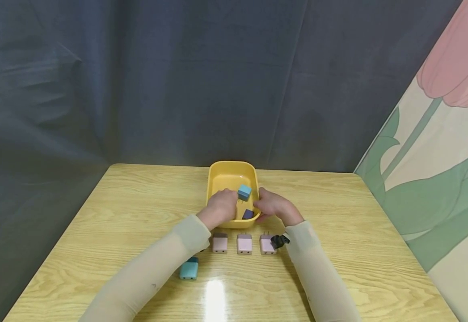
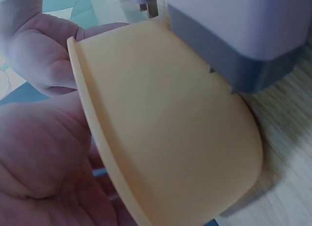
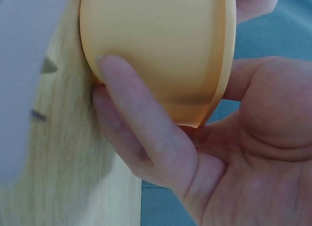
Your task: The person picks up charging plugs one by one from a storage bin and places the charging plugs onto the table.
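Observation:
A yellow plastic bin [image 1: 213,179] stands at the far middle of the table. My right hand [image 1: 276,206] grips its right near corner, fingers against the outer wall [image 3: 146,36] and thumb over the rim. My left hand [image 1: 221,206] reaches over the near left rim into the bin. Its fingertips are hidden, so whether it holds anything does not show. Inside the bin lie a light-blue plug charger [image 1: 244,192] and a dark blue block [image 1: 248,214], partly hidden by the wall.
Pink plug chargers stand in a row before the bin: left [image 1: 219,243], middle [image 1: 244,244] and right [image 1: 267,245]. A turquoise charger [image 1: 188,269] stands nearer, by the left sleeve. A dark curtain [image 1: 217,89] hangs behind the table [image 1: 153,192].

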`<state>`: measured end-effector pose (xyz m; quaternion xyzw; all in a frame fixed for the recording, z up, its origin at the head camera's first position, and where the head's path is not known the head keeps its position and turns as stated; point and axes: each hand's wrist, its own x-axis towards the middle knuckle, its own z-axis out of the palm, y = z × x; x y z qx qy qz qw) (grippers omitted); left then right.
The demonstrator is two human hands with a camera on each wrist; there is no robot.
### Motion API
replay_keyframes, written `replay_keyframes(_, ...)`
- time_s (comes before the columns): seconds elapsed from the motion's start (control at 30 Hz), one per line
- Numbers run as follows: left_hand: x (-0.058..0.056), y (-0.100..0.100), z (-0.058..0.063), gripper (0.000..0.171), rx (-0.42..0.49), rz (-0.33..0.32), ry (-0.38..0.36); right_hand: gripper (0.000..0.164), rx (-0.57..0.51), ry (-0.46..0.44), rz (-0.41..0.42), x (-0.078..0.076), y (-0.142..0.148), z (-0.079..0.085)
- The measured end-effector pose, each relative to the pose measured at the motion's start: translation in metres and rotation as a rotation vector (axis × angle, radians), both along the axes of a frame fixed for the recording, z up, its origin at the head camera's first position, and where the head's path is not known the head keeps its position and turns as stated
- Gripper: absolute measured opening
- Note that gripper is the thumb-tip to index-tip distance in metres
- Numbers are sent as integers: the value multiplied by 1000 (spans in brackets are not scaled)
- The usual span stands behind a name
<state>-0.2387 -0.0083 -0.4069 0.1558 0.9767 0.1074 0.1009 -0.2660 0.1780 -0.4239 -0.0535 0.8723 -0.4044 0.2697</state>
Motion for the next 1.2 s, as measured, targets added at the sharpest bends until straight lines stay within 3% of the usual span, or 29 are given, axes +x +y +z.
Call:
replay_keyframes(0.17,-2,-3,-1,22,-16,-37,-4,41,9,-2,-5,0,0,1)
replay_keyframes(0.4,-1,-3,-4,20,-94,31,21,41,4,-1,-4,1,-1,0)
replay_keyframes(0.6,-4,-5,-9,21,-98,46,-7,43,-14,-4,-6,0,-3,-2)
replay_keyframes(1.2,-3,-8,-16,22,-74,-43,81,47,19,-19,-33,0,-3,-1)
